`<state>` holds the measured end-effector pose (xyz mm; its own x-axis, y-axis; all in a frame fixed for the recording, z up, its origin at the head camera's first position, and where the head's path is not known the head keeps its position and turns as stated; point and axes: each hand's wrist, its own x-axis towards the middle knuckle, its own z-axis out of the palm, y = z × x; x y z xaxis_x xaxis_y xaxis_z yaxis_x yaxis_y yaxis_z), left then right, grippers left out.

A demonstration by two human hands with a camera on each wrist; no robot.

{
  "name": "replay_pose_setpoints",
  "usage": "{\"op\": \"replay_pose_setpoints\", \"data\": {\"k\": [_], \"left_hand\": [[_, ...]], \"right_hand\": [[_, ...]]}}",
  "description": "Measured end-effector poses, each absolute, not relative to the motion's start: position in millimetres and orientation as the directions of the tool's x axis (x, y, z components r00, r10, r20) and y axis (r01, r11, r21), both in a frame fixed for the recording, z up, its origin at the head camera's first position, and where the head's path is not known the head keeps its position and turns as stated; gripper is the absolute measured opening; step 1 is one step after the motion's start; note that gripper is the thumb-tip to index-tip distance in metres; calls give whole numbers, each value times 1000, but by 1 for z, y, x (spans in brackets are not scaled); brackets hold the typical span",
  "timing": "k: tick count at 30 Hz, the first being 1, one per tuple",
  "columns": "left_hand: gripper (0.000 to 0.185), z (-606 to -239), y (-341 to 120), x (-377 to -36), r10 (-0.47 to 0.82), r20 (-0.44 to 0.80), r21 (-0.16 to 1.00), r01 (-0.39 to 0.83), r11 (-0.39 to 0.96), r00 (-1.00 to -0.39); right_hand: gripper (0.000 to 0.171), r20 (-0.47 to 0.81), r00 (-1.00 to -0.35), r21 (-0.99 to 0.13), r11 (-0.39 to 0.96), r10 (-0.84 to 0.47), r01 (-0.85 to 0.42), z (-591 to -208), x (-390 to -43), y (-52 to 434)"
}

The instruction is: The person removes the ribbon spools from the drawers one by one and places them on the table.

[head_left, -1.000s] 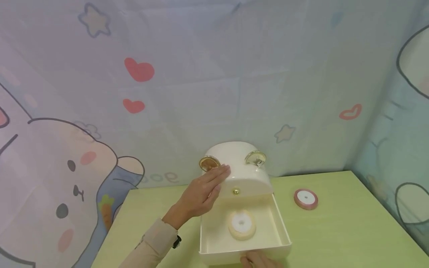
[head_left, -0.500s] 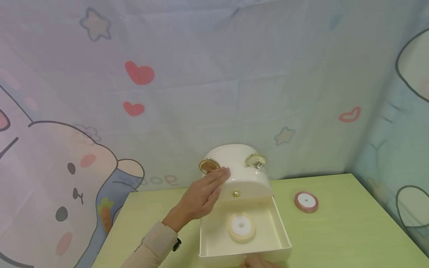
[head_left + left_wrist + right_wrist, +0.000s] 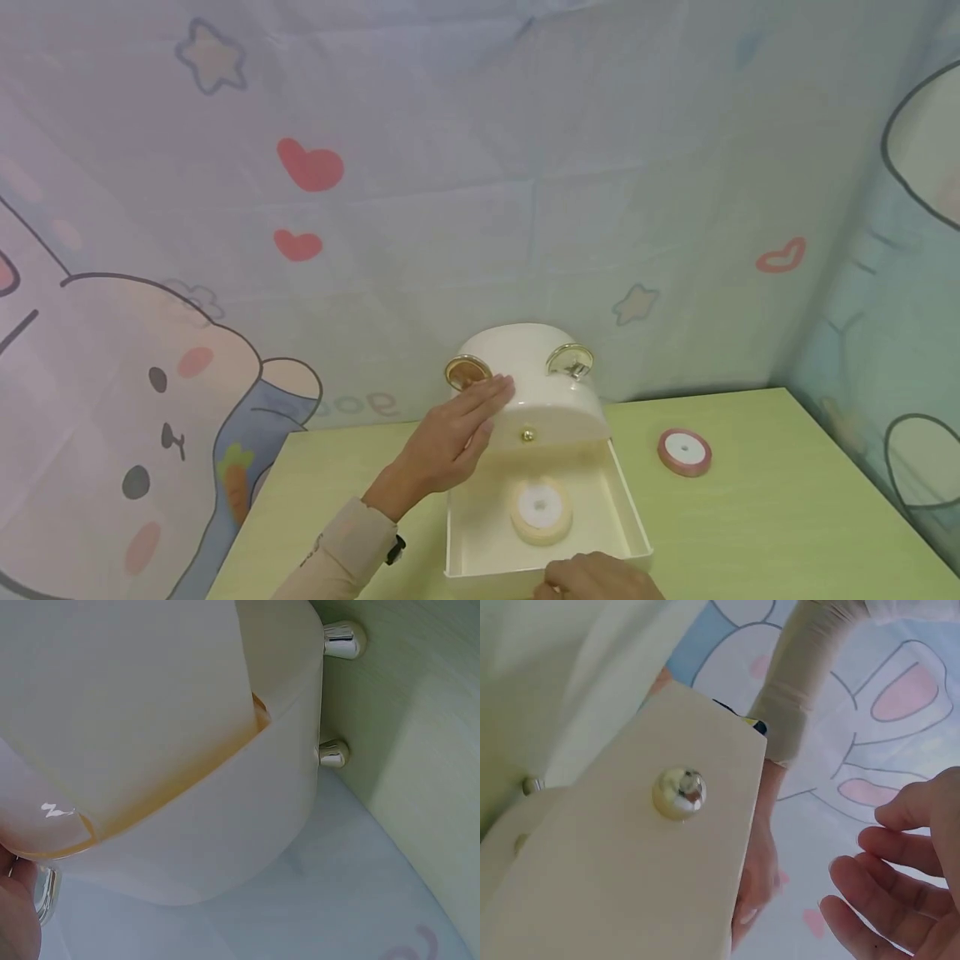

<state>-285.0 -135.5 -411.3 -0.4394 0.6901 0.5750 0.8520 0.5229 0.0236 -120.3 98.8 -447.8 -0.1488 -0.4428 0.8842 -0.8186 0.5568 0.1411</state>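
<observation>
A cream box (image 3: 543, 387) with a rounded top and two gold discs stands at the back of the green table (image 3: 765, 525). Its drawer (image 3: 627, 510) is pulled out, and a cream ribbon spool (image 3: 541, 509) lies flat inside. My left hand (image 3: 461, 425) rests flat on the box's top left, fingers straight; one finger (image 3: 16, 919) shows beside the box wall (image 3: 187, 825). My right hand (image 3: 596, 577) is at the drawer's front edge. In the right wrist view its fingers (image 3: 900, 892) hang loosely curled, holding nothing, apart from the drawer's gold knob (image 3: 679, 793).
A pink ribbon spool (image 3: 685, 451) lies on the table to the right of the box. A cartoon-print cloth backdrop (image 3: 480, 183) hangs close behind and along the right side. The box stands on small metal feet (image 3: 334, 753).
My right hand has come further into view at the drawer's front edge. The left hand, the box and both spools have stayed where they were.
</observation>
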Motion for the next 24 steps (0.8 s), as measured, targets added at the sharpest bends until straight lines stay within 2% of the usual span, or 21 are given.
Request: {"op": "replay_pose_setpoints", "data": {"k": [3,4,10,14,18,24], "left_hand": [[49,-412,-135,-285,688,587,13,855,518,-426],[49,-411,-134,-285,688,590,10,856,516,-422],[49,-411,-132,-284,684,589,25,856,517,-430],[49,-411,-133,-284,680,594,24,854,520,-430],[49,-412,-134,-284,679,598,19,854,519,-426],[48,-413,-135,-285,682,604,6,858,514,-413]], "right_hand": [[28,890,-13,230,473,-455,-851,-439,-130,106],[26,889,13,248,458,-458,-853,-435,-132,108],[28,889,-11,231,470,-457,-852,-403,-136,118],[28,866,45,292,431,-498,-854,-381,-146,124],[26,831,52,314,390,-553,-866,-367,-154,130],[24,786,-61,190,334,-615,-923,-364,-157,137]]}}
